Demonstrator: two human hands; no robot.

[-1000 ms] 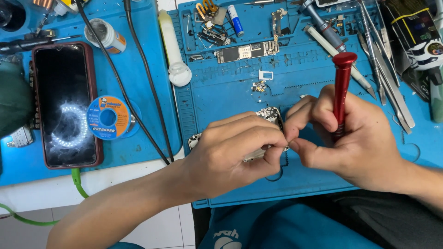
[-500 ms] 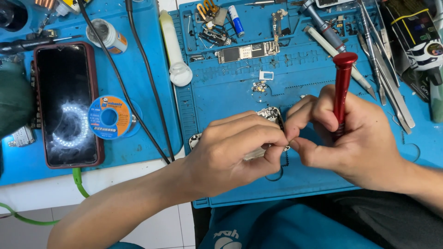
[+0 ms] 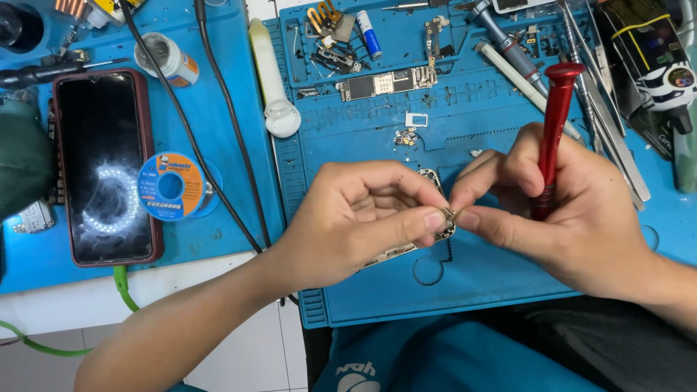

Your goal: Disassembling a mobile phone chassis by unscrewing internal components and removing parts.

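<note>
My left hand [image 3: 363,218] and my right hand [image 3: 559,210] meet over the blue repair mat [image 3: 508,276]. Thumb and forefinger of both hands pinch a tiny metal part [image 3: 448,213] between them. Under the fingers lies a small opened phone frame [image 3: 433,239], mostly hidden by my left hand. My right hand also holds a red screwdriver [image 3: 555,123] upright, tucked between its fingers, handle end up.
A phone with a dark screen [image 3: 102,167] lies at the left, beside a blue solder wire spool [image 3: 170,186]. A circuit board [image 3: 385,83], tweezers [image 3: 610,123], a white tube [image 3: 272,76], black cables [image 3: 218,123] and small parts crowd the far side of the mat.
</note>
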